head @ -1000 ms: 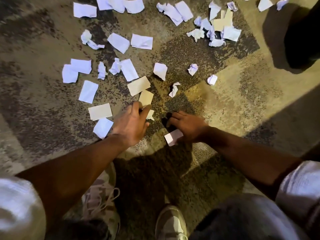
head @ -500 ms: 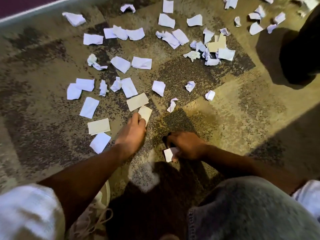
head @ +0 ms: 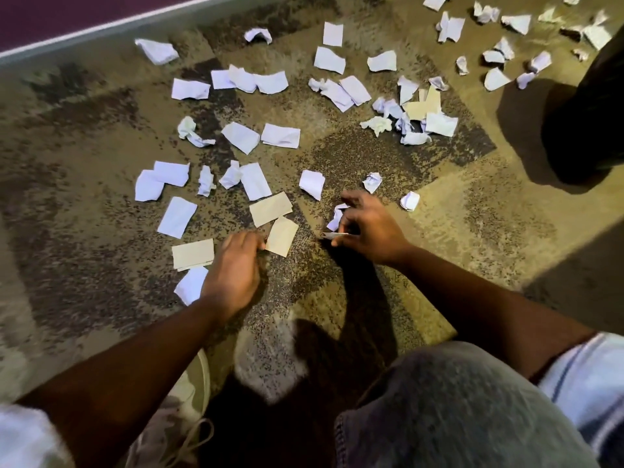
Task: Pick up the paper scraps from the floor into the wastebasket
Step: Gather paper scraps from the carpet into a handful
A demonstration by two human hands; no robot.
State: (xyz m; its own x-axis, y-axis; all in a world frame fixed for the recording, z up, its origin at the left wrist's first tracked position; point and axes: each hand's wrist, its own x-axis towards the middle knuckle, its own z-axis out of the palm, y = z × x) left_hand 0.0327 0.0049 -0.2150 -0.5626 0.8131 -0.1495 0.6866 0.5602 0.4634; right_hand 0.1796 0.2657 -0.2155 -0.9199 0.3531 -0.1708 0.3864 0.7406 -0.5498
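Note:
Many white and tan paper scraps lie scattered over the patterned carpet, some flat, some crumpled. My left hand (head: pixel 236 265) is curled with its fingertips pinching the lower left corner of a tan scrap (head: pixel 283 235). My right hand (head: pixel 369 228) holds a flat white scrap (head: pixel 335 235), seen edge-on between thumb and fingers. Its fingers also reach over a small crumpled white scrap (head: pixel 337 216). A tall black object (head: pixel 587 116) stands at the right edge; I cannot tell whether it is the wastebasket.
A second tan scrap (head: pixel 270 208) and a third (head: pixel 193 254) lie beside my left hand. A dense cluster of scraps (head: pixel 410 114) sits farther ahead. A wall base (head: pixel 101 23) runs along the top left. My knee (head: pixel 456 407) and shoe (head: pixel 175 417) are below.
The view has tilted up, showing more carpet. My right hand lifted the white scrap off the floor and moved forward to the crumpled scrap. My left hand slid to the tan scrap's corner.

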